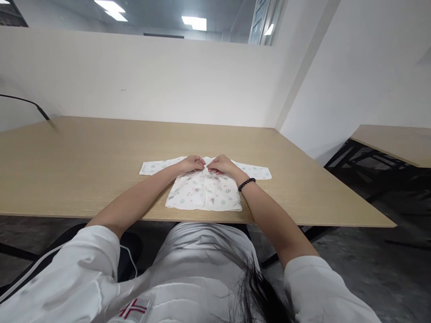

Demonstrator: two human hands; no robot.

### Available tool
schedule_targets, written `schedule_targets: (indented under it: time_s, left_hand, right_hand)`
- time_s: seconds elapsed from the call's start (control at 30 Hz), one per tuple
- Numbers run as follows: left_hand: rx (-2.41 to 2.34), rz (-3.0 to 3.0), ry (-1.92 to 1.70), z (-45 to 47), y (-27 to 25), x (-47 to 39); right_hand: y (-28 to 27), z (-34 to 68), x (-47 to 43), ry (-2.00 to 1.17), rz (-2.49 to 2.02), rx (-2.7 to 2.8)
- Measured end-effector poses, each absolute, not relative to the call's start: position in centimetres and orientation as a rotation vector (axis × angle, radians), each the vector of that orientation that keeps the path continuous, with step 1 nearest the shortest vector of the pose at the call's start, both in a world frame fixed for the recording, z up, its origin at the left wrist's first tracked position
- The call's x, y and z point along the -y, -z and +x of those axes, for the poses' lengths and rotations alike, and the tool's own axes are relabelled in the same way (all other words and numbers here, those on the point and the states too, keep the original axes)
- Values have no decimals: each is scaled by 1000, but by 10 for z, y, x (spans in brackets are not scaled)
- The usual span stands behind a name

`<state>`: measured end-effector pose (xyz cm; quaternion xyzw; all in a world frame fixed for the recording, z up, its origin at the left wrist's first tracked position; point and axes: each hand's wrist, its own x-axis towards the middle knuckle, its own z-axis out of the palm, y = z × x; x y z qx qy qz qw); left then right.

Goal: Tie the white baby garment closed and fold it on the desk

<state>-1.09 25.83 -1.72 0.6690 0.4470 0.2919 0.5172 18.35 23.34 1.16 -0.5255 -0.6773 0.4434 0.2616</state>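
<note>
A small white long-sleeved baby shirt (188, 193) with a pale printed pattern lies flat on the table, its sleeves spread to both sides and its hem toward me. A front seam runs down its middle. My left hand (193, 164) and my right hand (222, 165) meet at the top of that seam, just below the neckline. The fingers of both hands are pinched on the shirt's front edges, close together. Any small fastener between the fingertips is too small to make out. A dark beaded bracelet (247, 184) circles my right wrist.
The light wooden table (101, 148) reaches back to a white wall (151, 80) with a window above. A thin black cable or stalk (42, 111) stands at the far left. Another table (393, 139) is at the right. The front table edge runs close to my body.
</note>
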Motion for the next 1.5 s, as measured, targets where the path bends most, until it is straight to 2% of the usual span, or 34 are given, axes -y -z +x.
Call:
schedule_targets:
  time_s: [0.9,1.27,1.5]
  left_hand:
    - [-873,1993,-736,-11,19,-254]
    - [-1054,1936,-668,-24,10,-256]
    - [-1128,2277,-596,-27,4,-253]
  right_hand:
    - [5,190,-244,-923,-1027,2274]
    - [-3,198,-246,-655,-1286,2288]
    - [-8,180,-225,-505,-1346,2344]
